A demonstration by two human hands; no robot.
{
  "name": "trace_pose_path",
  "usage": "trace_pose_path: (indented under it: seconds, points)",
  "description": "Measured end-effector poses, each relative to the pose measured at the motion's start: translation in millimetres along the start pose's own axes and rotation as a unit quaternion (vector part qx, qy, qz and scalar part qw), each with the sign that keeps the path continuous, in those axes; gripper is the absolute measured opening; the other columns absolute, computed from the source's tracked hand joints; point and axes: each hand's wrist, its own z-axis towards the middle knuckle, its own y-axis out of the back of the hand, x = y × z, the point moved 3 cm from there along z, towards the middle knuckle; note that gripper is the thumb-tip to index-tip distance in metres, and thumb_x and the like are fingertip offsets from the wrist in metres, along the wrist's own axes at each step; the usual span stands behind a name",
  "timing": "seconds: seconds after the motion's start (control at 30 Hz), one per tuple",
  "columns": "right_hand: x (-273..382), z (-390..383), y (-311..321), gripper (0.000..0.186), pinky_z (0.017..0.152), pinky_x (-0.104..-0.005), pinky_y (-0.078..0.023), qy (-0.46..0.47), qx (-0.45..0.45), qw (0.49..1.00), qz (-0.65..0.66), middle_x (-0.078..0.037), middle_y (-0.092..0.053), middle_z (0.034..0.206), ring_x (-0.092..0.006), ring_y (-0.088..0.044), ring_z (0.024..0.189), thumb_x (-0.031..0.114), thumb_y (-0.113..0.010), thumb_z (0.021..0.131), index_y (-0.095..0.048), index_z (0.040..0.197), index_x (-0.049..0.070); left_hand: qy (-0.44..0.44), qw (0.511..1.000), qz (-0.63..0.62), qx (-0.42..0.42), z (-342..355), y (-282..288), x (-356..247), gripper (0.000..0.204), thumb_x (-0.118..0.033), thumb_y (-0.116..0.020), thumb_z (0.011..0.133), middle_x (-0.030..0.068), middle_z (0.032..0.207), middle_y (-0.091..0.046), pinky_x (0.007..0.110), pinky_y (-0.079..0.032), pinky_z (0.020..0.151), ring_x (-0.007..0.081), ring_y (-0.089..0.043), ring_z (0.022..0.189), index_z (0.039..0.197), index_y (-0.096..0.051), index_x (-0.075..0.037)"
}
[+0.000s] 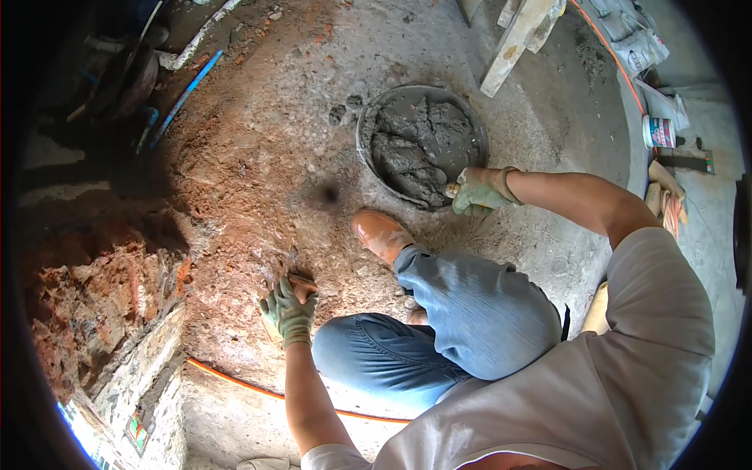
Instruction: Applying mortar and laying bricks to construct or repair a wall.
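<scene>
In a green-grey glove, my right hand [478,189] grips the wooden handle of a trowel [452,189], whose blade rests in wet grey mortar [407,145] inside a round tub [363,129]. My left hand [288,313], gloved too, is low at centre-left on the rubble-dusted floor [235,235], its fingers around a reddish brick piece [301,286]. My orange shoe [380,235] stands just below the tub, beside my bent knee in blue jeans. A broken masonry edge [94,321] with exposed brick lies left of my left hand.
Wooden boards [513,47] lie at top right. White sacks [638,51], a small paint bucket [658,131] and an orange hose [603,43] line the right side. Blue pipes [188,94], a white pipe [204,31] and dark items fill the upper left. Another orange hose [258,388] runs behind my left forearm.
</scene>
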Motion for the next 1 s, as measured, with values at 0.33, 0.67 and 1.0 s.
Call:
trace_pose_path:
  seconds: [0.33, 0.67, 1.0]
  points:
    - [64.2, 43.1, -37.8, 0.011, 0.038, -0.0253, -0.035, 0.113, 0.170, 0.797, 0.568, 0.001, -0.050, 0.062, -0.0081, -0.044, 0.045, 0.010, -0.061, 0.091, -0.058, 0.081, 0.005, 0.002, 1.000, 0.004, 0.004, 0.9, 4.6, -6.9, 0.099, -0.056, -0.079, 0.062, 0.0097, 0.135, -0.058, 0.050, -0.024, 0.115, 0.0291, -0.054, 0.125, 0.145, -0.041, -0.018]
    - [51.1, 24.7, 28.4, 0.013, 0.034, -0.0193, -0.028, 0.158, 0.245, 0.692, 0.660, 0.008, -0.040, 0.055, -0.0027, -0.037, 0.042, 0.007, -0.063, 0.090, -0.055, 0.094, -0.002, 0.013, 1.000, -0.007, -0.007, -2.6, -1.2, 0.1, 0.096, -0.051, -0.082, 0.062, 0.0095, 0.131, -0.060, 0.051, -0.024, 0.115, 0.0293, -0.053, 0.123, 0.142, -0.044, -0.015]
    - [74.4, -81.9, 138.4, 0.029, 0.078, -0.0420, -0.054, 0.057, -0.274, 0.734, -0.619, -0.009, -0.071, 0.101, -0.0272, -0.070, 0.089, 0.017, -0.072, 0.080, -0.070, 0.109, 0.011, 0.014, 1.000, -0.008, -0.016, -6.7, -2.7, 2.1, 0.095, -0.052, -0.081, 0.065, 0.0120, 0.133, -0.058, 0.050, -0.021, 0.117, 0.0303, -0.051, 0.125, 0.142, -0.043, -0.011]
